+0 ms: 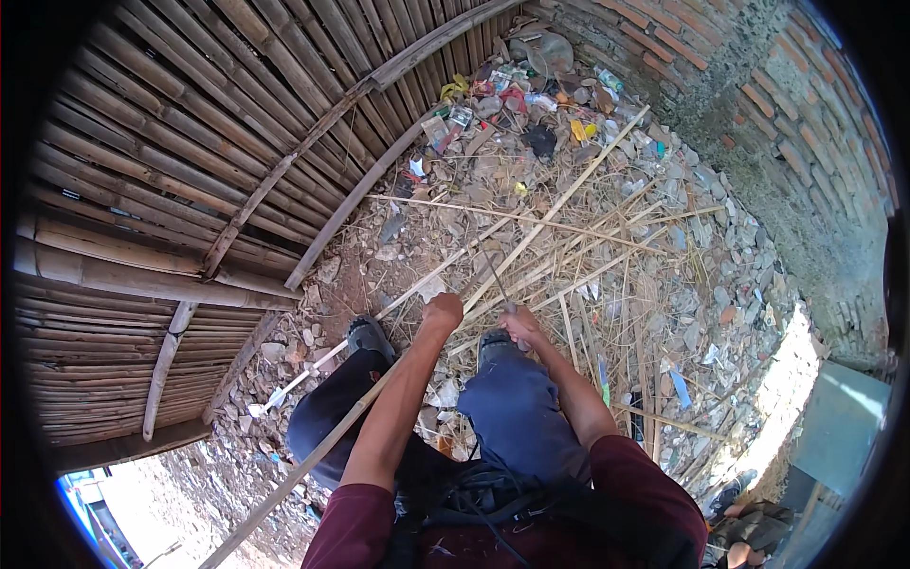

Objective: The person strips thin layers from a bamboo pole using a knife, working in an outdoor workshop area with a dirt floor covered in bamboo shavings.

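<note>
My left hand point(443, 311) is closed around a long bamboo strip point(313, 457), which slants from the lower left edge up past my fist. In my right hand point(519, 324), close beside it, is a knife point(498, 282) with a thin dark blade. The blade points away from me and lies near the far end of the strip; whether they touch I cannot tell. Both hands are just beyond my knees, above my dark shoes point(370, 336). Several split bamboo strips point(569, 204) lie crossed on the ground ahead.
A bamboo slat wall point(218, 123) curves along the left, and a brick wall point(806, 133) stands at the right. Rubble and plastic litter point(521, 90) cover the far ground. A grey-green panel point(839, 422) leans at the lower right. A blue strip point(680, 387) lies among stones.
</note>
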A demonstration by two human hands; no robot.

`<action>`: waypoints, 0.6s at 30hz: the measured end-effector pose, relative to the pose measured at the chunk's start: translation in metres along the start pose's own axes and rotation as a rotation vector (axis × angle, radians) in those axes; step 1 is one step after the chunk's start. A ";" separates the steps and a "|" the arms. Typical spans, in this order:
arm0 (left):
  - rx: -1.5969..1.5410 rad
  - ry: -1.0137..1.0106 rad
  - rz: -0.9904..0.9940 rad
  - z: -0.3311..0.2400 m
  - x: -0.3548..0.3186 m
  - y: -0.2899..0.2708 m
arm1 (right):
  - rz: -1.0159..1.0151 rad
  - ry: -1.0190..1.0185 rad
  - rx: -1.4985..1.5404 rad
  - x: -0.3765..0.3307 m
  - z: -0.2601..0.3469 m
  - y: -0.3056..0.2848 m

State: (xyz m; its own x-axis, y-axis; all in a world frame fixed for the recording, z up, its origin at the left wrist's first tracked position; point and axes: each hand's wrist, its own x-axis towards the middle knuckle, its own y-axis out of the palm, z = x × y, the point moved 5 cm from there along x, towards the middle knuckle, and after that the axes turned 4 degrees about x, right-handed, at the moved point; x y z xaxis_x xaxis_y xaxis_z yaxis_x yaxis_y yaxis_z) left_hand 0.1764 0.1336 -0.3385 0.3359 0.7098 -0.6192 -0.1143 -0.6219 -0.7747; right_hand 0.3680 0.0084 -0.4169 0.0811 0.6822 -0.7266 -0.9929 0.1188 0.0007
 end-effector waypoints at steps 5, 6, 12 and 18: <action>0.076 0.084 0.152 -0.012 0.015 -0.010 | -0.266 -0.541 -0.278 -0.012 0.064 -0.016; 0.080 0.106 0.199 -0.008 0.014 -0.011 | -0.308 -0.675 -0.262 -0.029 0.096 -0.012; 0.090 0.117 0.253 -0.008 0.003 -0.018 | -0.285 -0.747 -0.192 -0.104 0.212 0.004; 0.115 0.168 0.239 -0.001 0.009 -0.009 | -0.291 -0.466 -0.383 -0.016 0.043 -0.009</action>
State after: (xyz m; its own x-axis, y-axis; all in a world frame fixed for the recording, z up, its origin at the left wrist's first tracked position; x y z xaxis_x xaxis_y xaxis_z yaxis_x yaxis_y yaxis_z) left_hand 0.1811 0.1452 -0.3366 0.4353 0.4778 -0.7630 -0.3100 -0.7161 -0.6253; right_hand 0.3789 0.0270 -0.3757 0.2934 0.9118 -0.2874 -0.8787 0.1388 -0.4569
